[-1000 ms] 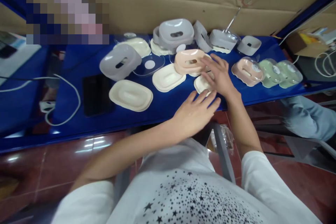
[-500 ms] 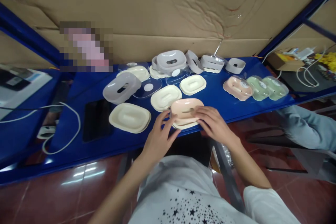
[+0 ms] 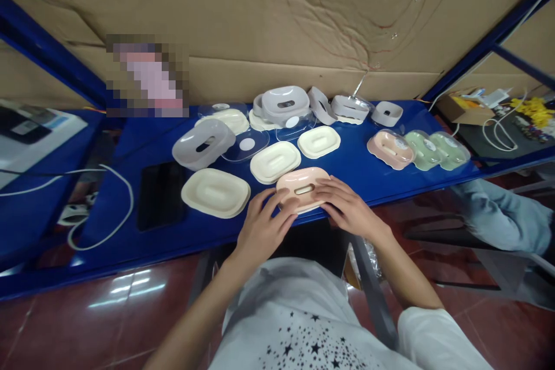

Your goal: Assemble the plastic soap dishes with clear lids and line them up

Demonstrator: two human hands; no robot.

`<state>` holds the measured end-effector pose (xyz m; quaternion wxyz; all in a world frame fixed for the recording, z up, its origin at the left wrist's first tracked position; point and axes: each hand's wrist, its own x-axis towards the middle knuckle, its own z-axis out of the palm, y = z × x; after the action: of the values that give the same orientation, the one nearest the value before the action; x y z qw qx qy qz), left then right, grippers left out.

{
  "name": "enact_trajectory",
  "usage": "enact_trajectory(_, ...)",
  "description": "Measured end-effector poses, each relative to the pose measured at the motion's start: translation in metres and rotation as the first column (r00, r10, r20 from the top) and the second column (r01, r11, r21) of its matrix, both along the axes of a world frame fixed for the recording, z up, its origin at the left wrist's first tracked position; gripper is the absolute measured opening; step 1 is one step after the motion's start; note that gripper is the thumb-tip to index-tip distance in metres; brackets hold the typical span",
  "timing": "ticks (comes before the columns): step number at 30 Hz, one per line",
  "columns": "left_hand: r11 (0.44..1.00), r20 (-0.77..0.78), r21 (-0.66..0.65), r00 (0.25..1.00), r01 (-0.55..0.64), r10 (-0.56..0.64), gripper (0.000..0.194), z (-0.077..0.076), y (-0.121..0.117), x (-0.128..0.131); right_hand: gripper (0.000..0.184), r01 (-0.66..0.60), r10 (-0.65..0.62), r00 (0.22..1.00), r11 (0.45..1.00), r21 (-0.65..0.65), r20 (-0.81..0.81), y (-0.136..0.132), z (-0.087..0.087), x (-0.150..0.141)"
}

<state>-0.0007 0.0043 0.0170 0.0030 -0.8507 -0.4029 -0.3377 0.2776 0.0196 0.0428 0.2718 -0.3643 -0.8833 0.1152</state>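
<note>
At the table's front edge, a pink soap dish tray (image 3: 304,180) with a slot in its middle lies level over a cream base, which is mostly hidden beneath it. My left hand (image 3: 264,222) grips the tray's left end, fingers on the rim and inside. On its right end, my right hand (image 3: 349,205) has its fingers bent over the rim. Cream bases (image 3: 275,162) lie just behind, with another cream base (image 3: 215,192) to the left of my left hand. A grey tray (image 3: 203,143) rests tilted farther left.
Grey trays (image 3: 285,101) and clear lids (image 3: 247,144) crowd the table's back. To the right sit a lidded pink soap dish (image 3: 390,149) and two lidded green ones (image 3: 422,150). A dark flat device (image 3: 160,195) and a white cable (image 3: 130,208) lie left. Another person's leg (image 3: 503,217) shows at right.
The pink tray has tipped down from a tilted position to lie level over the cream base, covering most of it. Both hands have stayed on its ends.
</note>
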Motion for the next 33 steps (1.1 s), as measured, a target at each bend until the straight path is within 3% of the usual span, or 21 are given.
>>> enact_trajectory(3,1.0,-0.031,-0.006,0.999,-0.026,0.026,0.032,0.001,-0.001,0.003,0.041,-0.003,0.002,0.999,1.0,0.011,0.036,0.002,0.005,-0.001)
enact_trajectory(9,0.996,-0.009,0.032,0.996,-0.086,0.086,0.025,0.0,-0.001,0.005,0.033,-0.008,-0.021,0.987,0.983,0.182,0.159,0.003,0.0,-0.012)
enact_trajectory(13,1.0,0.049,0.011,0.999,-0.02,0.019,0.026,-0.001,0.0,0.004,0.028,-0.065,0.04,0.984,0.988,0.137,0.173,0.018,0.014,-0.013)
enact_trajectory(15,1.0,0.063,0.0,0.998,-0.002,0.002,0.026,-0.002,0.0,0.004,0.032,-0.033,0.013,0.99,0.989,0.144,0.14,0.044,0.027,-0.012)
enact_trajectory(18,1.0,0.078,0.003,0.997,-0.007,0.007,0.025,-0.002,0.0,0.004,0.044,0.137,-0.165,0.982,0.959,0.25,0.092,0.107,0.04,-0.013)
enact_trajectory(21,1.0,0.098,-0.013,0.995,0.011,-0.01,0.024,-0.002,0.001,0.003,0.06,0.276,-0.329,0.934,0.913,0.301,0.141,0.168,0.039,-0.021)
enact_trajectory(24,0.999,0.139,-0.038,0.99,0.007,-0.002,0.024,-0.003,0.001,0.002,0.055,0.337,-0.41,0.888,0.888,0.313,0.207,0.194,0.032,-0.028)
enact_trajectory(27,0.997,0.188,-0.074,0.982,-0.006,0.02,0.024,-0.005,0.001,0.001,0.026,0.327,-0.379,0.916,0.894,0.305,0.13,0.177,0.03,-0.023)
enact_trajectory(33,0.979,0.307,-0.202,0.95,0.003,0.061,0.025,-0.002,0.002,-0.002,0.012,0.227,-0.19,0.966,0.948,0.224,-0.175,0.082,0.017,-0.001)
